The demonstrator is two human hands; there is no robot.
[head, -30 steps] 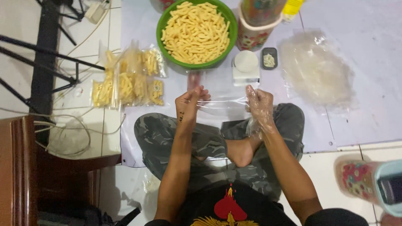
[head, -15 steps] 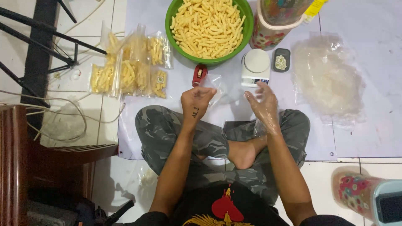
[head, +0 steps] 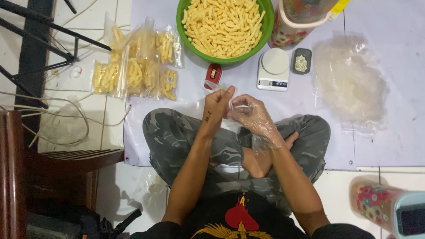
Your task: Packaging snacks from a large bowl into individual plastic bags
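At frame centre, the bare left hand (head: 218, 105) and plastic-gloved right hand (head: 252, 116) pinch a small clear plastic bag (head: 234, 105) between them. Filled clear snack packets (head: 137, 66) lie upper left, beside a green bowl of yellow sticks (head: 223, 26).

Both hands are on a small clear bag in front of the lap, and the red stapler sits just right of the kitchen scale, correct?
Not quite. In the head view the red stapler lies left of the kitchen scale. The left hand and gloved right hand do hold the small clear bag.
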